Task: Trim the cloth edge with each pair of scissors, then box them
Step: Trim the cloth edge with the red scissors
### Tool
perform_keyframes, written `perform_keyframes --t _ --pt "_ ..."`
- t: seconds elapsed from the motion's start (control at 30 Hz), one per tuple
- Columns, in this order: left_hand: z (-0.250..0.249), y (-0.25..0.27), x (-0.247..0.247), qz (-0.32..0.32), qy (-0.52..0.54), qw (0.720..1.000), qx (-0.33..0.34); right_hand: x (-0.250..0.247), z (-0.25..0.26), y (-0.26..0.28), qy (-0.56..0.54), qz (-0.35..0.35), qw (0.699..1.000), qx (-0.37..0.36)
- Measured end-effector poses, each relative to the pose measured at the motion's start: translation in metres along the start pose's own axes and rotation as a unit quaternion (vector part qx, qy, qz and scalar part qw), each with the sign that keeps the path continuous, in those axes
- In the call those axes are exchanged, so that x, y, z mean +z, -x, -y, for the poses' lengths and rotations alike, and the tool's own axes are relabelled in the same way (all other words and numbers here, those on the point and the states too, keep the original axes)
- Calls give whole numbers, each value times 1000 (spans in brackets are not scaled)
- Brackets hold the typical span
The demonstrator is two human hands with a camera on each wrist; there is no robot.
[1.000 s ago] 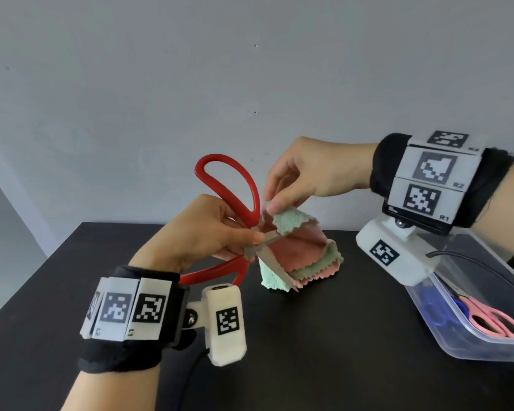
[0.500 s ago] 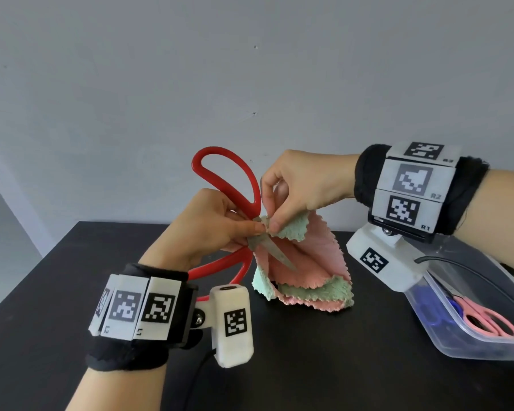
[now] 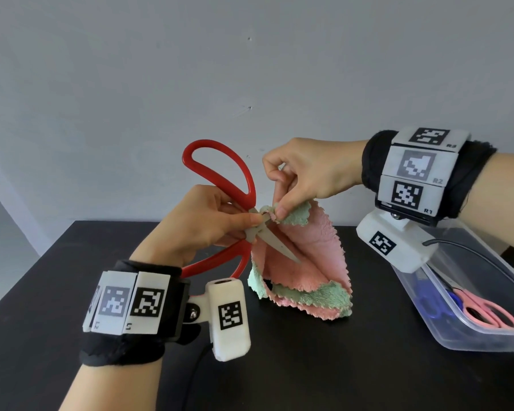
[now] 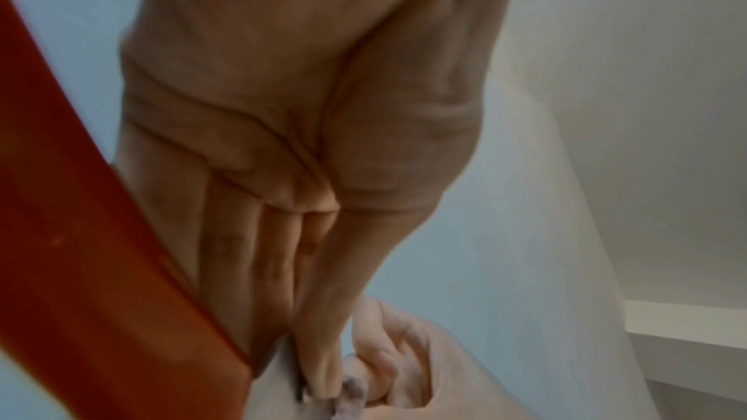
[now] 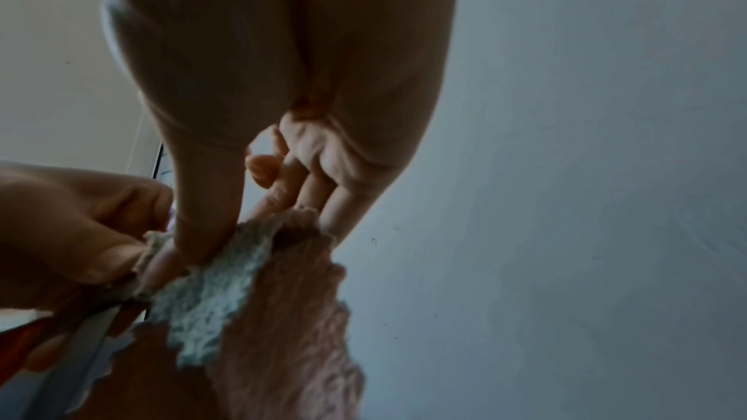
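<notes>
Your left hand (image 3: 202,223) grips the red-handled scissors (image 3: 220,179) above the bench (image 3: 309,366), steel blades pointing down-right, loops up. Your right hand (image 3: 306,173) pinches the pink-and-green cloth (image 3: 309,262) beside the blades.

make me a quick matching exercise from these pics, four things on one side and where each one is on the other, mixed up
Things:
1. red scissors
2. cloth
3. pink scissors
4. box

Places:
a. lying inside the box
b. standing on the table, at the right
c. gripped near the pivot by the left hand
d. top edge pinched by the right hand, lower end on the table

Pairs: 1-c, 2-d, 3-a, 4-b
</notes>
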State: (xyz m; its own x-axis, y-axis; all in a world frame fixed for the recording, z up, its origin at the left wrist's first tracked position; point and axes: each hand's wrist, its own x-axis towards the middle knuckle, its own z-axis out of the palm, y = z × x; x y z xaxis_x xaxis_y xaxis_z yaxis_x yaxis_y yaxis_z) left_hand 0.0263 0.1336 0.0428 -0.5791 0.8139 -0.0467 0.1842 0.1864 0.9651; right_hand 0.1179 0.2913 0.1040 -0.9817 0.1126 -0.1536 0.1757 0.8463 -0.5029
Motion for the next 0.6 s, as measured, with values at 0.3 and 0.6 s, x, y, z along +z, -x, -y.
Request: perform_keyframes --t 0.3,0.6 --pt "1 -1 1 2 2 1000 -1 -5 -10 3 -6 -18 1000 7" --pt "4 -2 -3 10 4 1000 -5 -11 -19 7 -14 -40 999 13"
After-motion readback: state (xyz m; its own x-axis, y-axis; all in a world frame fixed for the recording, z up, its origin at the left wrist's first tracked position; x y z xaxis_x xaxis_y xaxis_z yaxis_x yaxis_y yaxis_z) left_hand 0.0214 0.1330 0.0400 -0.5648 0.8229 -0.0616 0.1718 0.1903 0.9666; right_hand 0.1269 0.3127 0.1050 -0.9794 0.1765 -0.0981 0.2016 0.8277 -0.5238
